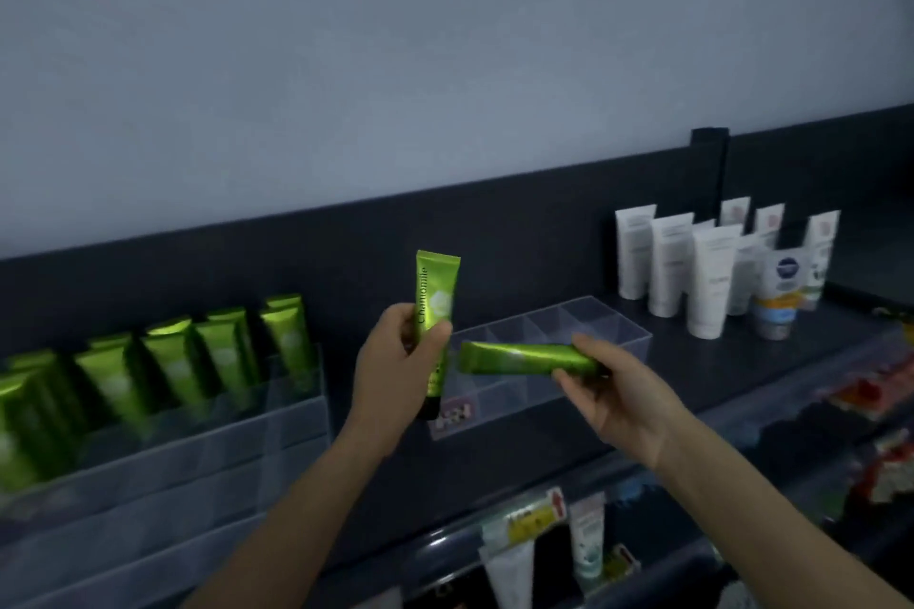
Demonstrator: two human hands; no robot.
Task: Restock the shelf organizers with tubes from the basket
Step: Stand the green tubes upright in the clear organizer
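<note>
Two shiny green tubes, both off the shelf and held in front of a clear divided organizer (593,317) at mid-shelf.

Upright tube (437,297): flat crimped end up, dark cap at the bottom, pale round mark on the front. "Chamomile" runs lengthwise down its side; the smaller print lower down is too blurred to read.

Sideways tube (519,358): lies roughly level, crimped end pointing left, nearly touching the upright tube. No readable writing on the side that shows.

Left hand (395,371): fingers and thumb curled round the lower half of the upright tube, thumb across its front.

Right hand (613,391): pinches the right end of the sideways tube, thumb on top, fingers underneath. The cap end is hidden in the hand.

The organizer carries a small sticker (457,412) on its front wall, blurred.

Left of the hands, a second clear organizer (277,420) holds a row of matching green tubes (173,361) standing crimp-up.

Right, on the dark shelf (742,361), white tubes (667,262) stand cap-down; their print is unreadable. One smaller tube (781,297) there has a round blue logo, blurred.

More tubes (586,544) stand on the shelf below.
</note>
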